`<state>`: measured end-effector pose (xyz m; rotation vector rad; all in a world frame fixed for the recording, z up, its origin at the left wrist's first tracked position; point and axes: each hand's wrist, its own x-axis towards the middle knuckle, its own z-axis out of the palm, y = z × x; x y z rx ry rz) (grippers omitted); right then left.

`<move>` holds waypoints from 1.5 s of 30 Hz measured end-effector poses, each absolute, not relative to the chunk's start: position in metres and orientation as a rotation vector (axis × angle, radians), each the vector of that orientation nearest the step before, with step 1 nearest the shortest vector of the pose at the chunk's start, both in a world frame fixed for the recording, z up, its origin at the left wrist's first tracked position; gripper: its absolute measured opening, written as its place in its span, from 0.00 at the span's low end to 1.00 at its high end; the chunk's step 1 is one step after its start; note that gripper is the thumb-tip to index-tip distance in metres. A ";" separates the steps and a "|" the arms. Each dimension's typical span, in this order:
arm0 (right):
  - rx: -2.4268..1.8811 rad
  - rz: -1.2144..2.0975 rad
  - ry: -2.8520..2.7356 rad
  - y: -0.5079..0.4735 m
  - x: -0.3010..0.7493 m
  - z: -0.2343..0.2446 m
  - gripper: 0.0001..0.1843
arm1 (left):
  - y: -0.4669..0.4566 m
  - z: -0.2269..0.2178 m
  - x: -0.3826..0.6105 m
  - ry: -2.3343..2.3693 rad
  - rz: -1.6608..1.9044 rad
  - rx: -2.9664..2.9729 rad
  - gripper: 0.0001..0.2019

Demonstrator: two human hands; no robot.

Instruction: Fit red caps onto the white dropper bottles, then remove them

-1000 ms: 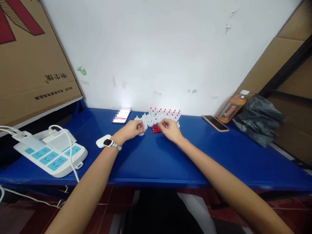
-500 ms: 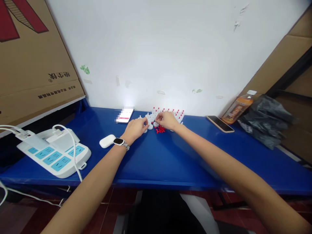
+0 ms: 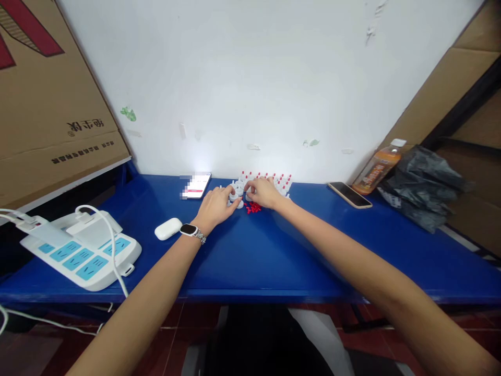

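My left hand [image 3: 216, 207] reaches in at the left of a cluster of white nozzle caps [image 3: 240, 204]. Its thumb and index finger are apart, close to the caps, and no held piece shows between them. My right hand [image 3: 264, 192] is bent over the middle of the cluster, its fingers curled around a white cap [image 3: 248, 196] that they partly hide. A small pile of red tips [image 3: 254, 208] lies just below this hand. Behind it stand rows of white caps with red tips [image 3: 282, 183] on top.
On the blue table [image 3: 250, 261] lie a lit phone [image 3: 198, 185], a white earbud case [image 3: 168, 228] and a power strip [image 3: 88, 261] with cables. At right are a dark phone [image 3: 349, 195], an orange drink bottle [image 3: 376, 169] and a grey plastic bag [image 3: 418, 190].
My left thumb and index finger have spread apart from a closed pinch near the caps. My right hand stays at the same white cap. The whole view has shifted slightly.
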<state>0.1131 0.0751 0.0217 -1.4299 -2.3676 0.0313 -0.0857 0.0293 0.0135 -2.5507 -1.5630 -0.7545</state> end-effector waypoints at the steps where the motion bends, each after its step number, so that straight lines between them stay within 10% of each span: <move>1: -1.403 0.013 -2.398 0.075 0.113 0.022 0.11 | 0.029 0.013 -0.085 -1.552 -0.754 -2.568 0.16; 45: -1.414 0.076 -2.309 0.083 0.124 0.024 0.08 | 0.044 -0.002 -0.088 -1.605 -0.990 -2.718 0.07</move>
